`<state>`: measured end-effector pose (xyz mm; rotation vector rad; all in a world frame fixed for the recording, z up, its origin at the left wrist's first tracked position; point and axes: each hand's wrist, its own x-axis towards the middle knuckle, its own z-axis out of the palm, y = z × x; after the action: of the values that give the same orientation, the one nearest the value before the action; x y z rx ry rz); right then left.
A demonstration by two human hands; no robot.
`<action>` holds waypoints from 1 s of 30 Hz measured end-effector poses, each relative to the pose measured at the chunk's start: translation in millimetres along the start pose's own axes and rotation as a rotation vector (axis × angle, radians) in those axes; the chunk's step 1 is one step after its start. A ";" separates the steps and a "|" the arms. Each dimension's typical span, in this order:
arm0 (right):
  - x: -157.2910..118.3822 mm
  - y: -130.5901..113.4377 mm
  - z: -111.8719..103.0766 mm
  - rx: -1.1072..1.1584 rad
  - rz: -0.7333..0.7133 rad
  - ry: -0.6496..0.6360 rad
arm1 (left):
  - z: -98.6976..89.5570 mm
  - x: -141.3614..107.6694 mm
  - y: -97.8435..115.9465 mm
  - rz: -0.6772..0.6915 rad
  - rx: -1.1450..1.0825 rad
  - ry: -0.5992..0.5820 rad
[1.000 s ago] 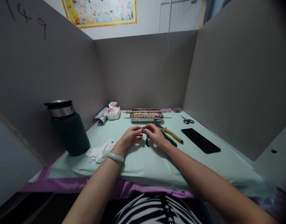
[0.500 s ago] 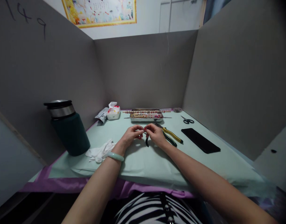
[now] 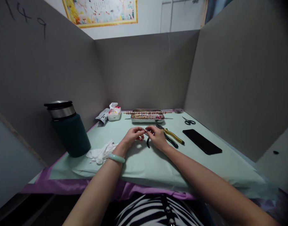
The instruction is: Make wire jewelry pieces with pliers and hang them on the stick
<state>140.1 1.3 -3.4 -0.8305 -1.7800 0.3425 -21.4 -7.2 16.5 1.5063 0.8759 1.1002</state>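
My left hand (image 3: pixel 134 135) and my right hand (image 3: pixel 157 137) meet fingertip to fingertip above the table cover. Both are closed in a pinch on something tiny; red and a silvery glint show there, but its kind is too small to tell. A pale green bangle (image 3: pixel 115 157) circles my left wrist. Below the fingers a dark curved handle (image 3: pixel 148 143) sticks out, partly hidden by my right hand. Just right of that hand lie pliers with yellow handles (image 3: pixel 173 135) and a dark green handle (image 3: pixel 170 140).
Behind my hands stands a metal tray (image 3: pixel 147 120) of small beads, with a beaded stick (image 3: pixel 166 112) across it. Scissors (image 3: pixel 189 121) and a black phone-like slab (image 3: pixel 201 142) lie right. Left are a bottle (image 3: pixel 72 135), a crumpled white cloth (image 3: pixel 100 153) and a tissue box (image 3: pixel 114 114).
My fingertips have shifted slightly around the tiny thing, and less red shows between them. My right hand has turned a little. Everything else lies where it was.
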 end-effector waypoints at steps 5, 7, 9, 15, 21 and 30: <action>-0.7 0.3 -0.3 -0.132 -0.048 0.012 | 2.8 0.0 1.9 -0.030 0.074 0.000; -1.6 -0.6 -0.3 -0.175 -0.056 0.002 | 3.2 0.2 2.1 -0.030 0.094 0.012; -2.8 -1.5 0.0 -0.221 -0.062 -0.002 | 3.4 0.4 1.5 -0.026 0.110 0.015; -5.7 -4.0 3.0 -0.369 -0.071 0.007 | 4.8 0.9 -1.5 0.012 0.149 0.025; -6.1 -9.5 5.1 -0.340 -0.043 0.007 | 6.4 0.2 0.2 -0.025 0.085 0.024; -3.7 -5.3 8.4 -0.105 0.047 0.011 | 3.8 -1.7 2.4 -0.050 0.006 0.013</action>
<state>131.1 -3.7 -6.1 -0.9482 -1.7827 0.2764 -18.4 -10.4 18.3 1.4757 0.9224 1.0727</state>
